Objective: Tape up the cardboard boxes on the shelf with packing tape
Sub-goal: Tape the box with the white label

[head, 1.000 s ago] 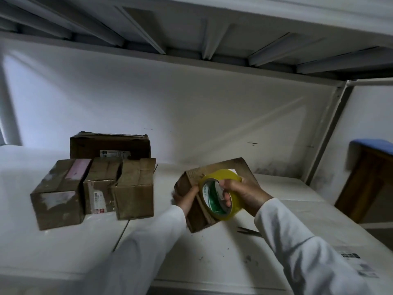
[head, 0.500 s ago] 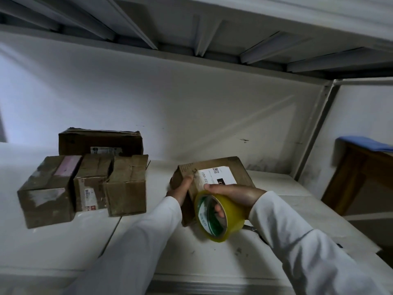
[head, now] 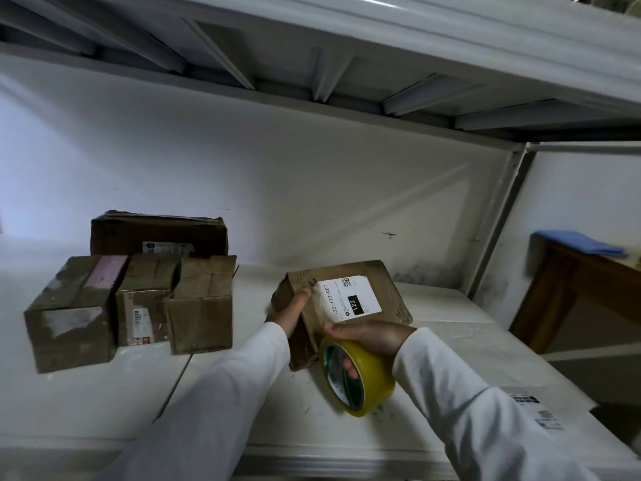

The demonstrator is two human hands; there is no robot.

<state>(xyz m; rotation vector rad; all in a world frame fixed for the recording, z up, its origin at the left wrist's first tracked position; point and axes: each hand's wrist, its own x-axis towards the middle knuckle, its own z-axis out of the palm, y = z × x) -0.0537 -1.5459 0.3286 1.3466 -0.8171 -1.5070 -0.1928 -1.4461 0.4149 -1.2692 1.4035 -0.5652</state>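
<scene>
A small cardboard box (head: 388,286) with a white label marked 122 lies on the white shelf (head: 242,394) in the middle. My left hand (head: 291,307) grips its near left corner, thumb on top. My right hand (head: 374,336) holds a yellow roll of packing tape (head: 364,380) just in front of the box, fingers through the core. The roll hangs low over the shelf. Both arms wear white sleeves.
Three small cardboard boxes (head: 138,307) stand in a row at the left, with a larger box (head: 159,234) behind them. An upper shelf (head: 347,64) hangs overhead. A wooden table (head: 582,282) with a blue cloth is beyond the shelf post at right. A label sticker (head: 534,407) lies at right.
The roll has come down off the box's top to its near side, uncovering the white label. My left hand has shifted up onto the box's corner. The view has shifted slightly.
</scene>
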